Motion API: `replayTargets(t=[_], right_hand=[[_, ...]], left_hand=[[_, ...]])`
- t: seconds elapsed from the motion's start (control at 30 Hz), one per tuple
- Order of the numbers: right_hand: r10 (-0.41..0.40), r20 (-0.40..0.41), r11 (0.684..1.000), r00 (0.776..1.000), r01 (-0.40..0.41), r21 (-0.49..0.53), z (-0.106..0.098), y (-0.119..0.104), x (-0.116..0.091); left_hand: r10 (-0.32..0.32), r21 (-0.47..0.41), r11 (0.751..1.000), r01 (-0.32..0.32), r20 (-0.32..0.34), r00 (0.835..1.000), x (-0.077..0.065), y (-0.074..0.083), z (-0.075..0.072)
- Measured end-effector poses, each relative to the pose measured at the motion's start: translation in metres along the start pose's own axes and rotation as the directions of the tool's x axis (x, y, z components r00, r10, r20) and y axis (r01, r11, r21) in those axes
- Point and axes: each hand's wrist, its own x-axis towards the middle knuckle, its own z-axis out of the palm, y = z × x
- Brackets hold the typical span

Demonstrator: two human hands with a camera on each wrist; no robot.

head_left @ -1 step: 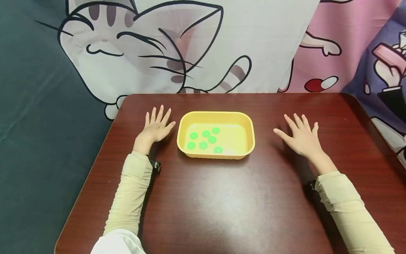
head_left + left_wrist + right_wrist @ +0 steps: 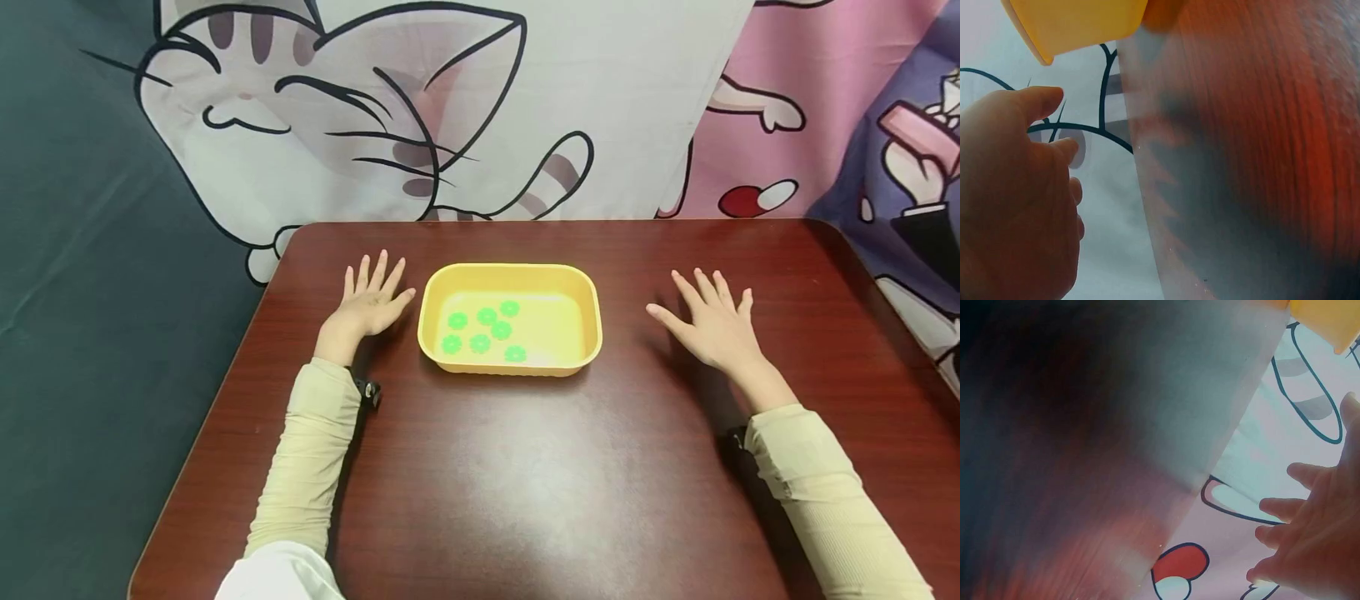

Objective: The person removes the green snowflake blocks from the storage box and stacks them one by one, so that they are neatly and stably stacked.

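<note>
A yellow rectangular tray (image 2: pixel 555 368) stands on the table between the two hands. Several small green flower-shaped pieces (image 2: pixel 501 331) lie in it, mostly toward its left half. My left hand (image 2: pixel 363 312), fingers spread, is just left of the tray with its thumb pointing at the tray's side; nothing is in it. Farther off on the right, my right hand (image 2: pixel 712 329) is spread too and holds nothing. Both wrist views show the tray's corner, above the left hand (image 2: pixel 1016 181) in one and above the right hand (image 2: pixel 1319 531) in the other.
The dark red-brown wooden table (image 2: pixel 525 475) has a far edge that meets a hanging cloth (image 2: pixel 615 75) printed with a cartoon cat. Pink and purple printed cloth hangs at the right, and dark green-grey fabric (image 2: pixel 90 375) lies left of the table.
</note>
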Motion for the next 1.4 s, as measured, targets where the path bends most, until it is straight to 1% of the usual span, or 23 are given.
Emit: replayTargets(t=[0.2, 0.33, 0.43, 0.53, 0.63, 0.67, 0.73, 0.8, 0.83, 0.9, 0.97, 1.03, 1.07, 1.1, 1.13, 1.17, 1.2, 1.27, 1.33, 1.37, 1.4], right_hand=[[-0.008, 0.003, 1.000, 1.000, 0.008, 0.015, 0.002, 0.000, 0.002], [-0.022, -0.018, 0.999, 1.000, 0.023, 0.035, 0.002, -0.001, 0.002], [-0.046, -0.048, 0.997, 0.998, 0.048, 0.055, 0.004, -0.002, 0.001], [-0.077, -0.095, 0.994, 0.993, 0.084, 0.076, 0.006, -0.006, 0.000], [-0.111, -0.141, 0.988, 0.984, 0.125, 0.095, 0.006, -0.011, 0.001], [-0.121, -0.155, 0.985, 0.980, 0.138, 0.104, 0.006, -0.013, 0.001], [-0.139, -0.181, 0.979, 0.974, 0.162, 0.119, 0.004, -0.019, 0.001], [-0.154, -0.207, 0.974, 0.966, 0.184, 0.135, 0.001, -0.027, 0.000], [-0.164, -0.223, 0.970, 0.961, 0.198, 0.140, 0.000, -0.031, 0.000], [-0.183, -0.253, 0.964, 0.950, 0.224, 0.145, -0.003, -0.040, 0.000], [-0.207, -0.278, 0.955, 0.938, 0.256, 0.153, -0.003, -0.049, -0.001], [-0.231, -0.294, 0.944, 0.927, 0.287, 0.164, -0.002, -0.058, -0.001], [-0.241, -0.300, 0.938, 0.923, 0.301, 0.171, -0.001, -0.063, 0.000], [-0.252, -0.305, 0.932, 0.918, 0.315, 0.178, 0.001, -0.067, 0.000], [-0.265, -0.312, 0.925, 0.912, 0.332, 0.185, 0.002, -0.072, 0.001], [-0.280, -0.322, 0.918, 0.904, 0.351, 0.186, 0.004, -0.076, 0.001], [-0.298, -0.335, 0.909, 0.894, 0.373, 0.185, 0.006, -0.080, 0.003], [-0.347, -0.361, 0.888, 0.866, 0.427, 0.172, 0.011, -0.088, 0.005], [-0.404, -0.379, 0.862, 0.833, 0.485, 0.147, 0.015, -0.096, 0.008], [-0.430, -0.377, 0.851, 0.820, 0.507, 0.133, 0.018, -0.100, 0.009], [-0.454, -0.369, 0.841, 0.811, 0.527, 0.123, 0.020, -0.104, 0.010]], left_hand=[[0.003, -0.001, 1.000, -0.003, -0.016, 1.000, -0.003, -0.004, 0.000], [0.020, 0.008, 1.000, -0.020, -0.054, 0.998, -0.008, -0.004, -0.002], [0.062, -0.008, 0.998, -0.064, -0.110, 0.992, -0.014, -0.001, -0.003], [0.124, -0.019, 0.991, -0.130, -0.180, 0.976, -0.023, 0.003, -0.002], [0.192, -0.013, 0.979, -0.202, -0.250, 0.949, -0.034, 0.008, -0.001], [0.211, -0.017, 0.974, -0.224, -0.275, 0.938, -0.038, 0.010, 0.000], [0.253, -0.022, 0.961, -0.275, -0.326, 0.911, -0.045, 0.015, 0.003], [0.301, -0.007, 0.945, -0.328, -0.377, 0.876, -0.052, 0.020, 0.006], [0.324, 0.001, 0.935, -0.353, -0.403, 0.856, -0.054, 0.023, 0.008], [0.376, 0.025, 0.912, -0.410, -0.452, 0.809, -0.060, 0.027, 0.013], [0.425, 0.035, 0.883, -0.468, -0.485, 0.764, -0.065, 0.033, 0.017], [0.463, 0.027, 0.853, -0.521, -0.499, 0.732, -0.071, 0.040, 0.022], [0.483, 0.018, 0.837, -0.547, -0.496, 0.722, -0.073, 0.044, 0.024], [0.499, 0.008, 0.823, -0.568, -0.488, 0.716, -0.076, 0.048, 0.026], [0.516, 0.000, 0.809, -0.587, -0.477, 0.711, -0.079, 0.052, 0.028], [0.529, -0.004, 0.801, -0.599, -0.465, 0.710, -0.081, 0.056, 0.030], [0.538, -0.006, 0.796, -0.605, -0.452, 0.712, -0.082, 0.059, 0.032], [0.555, 0.002, 0.789, -0.614, -0.430, 0.712, -0.084, 0.065, 0.035], [0.564, 0.023, 0.789, -0.614, -0.422, 0.709, -0.084, 0.068, 0.038], [0.566, 0.035, 0.791, -0.611, -0.420, 0.709, -0.084, 0.069, 0.040], [0.571, 0.053, 0.791, -0.610, -0.423, 0.704, -0.083, 0.069, 0.041]])
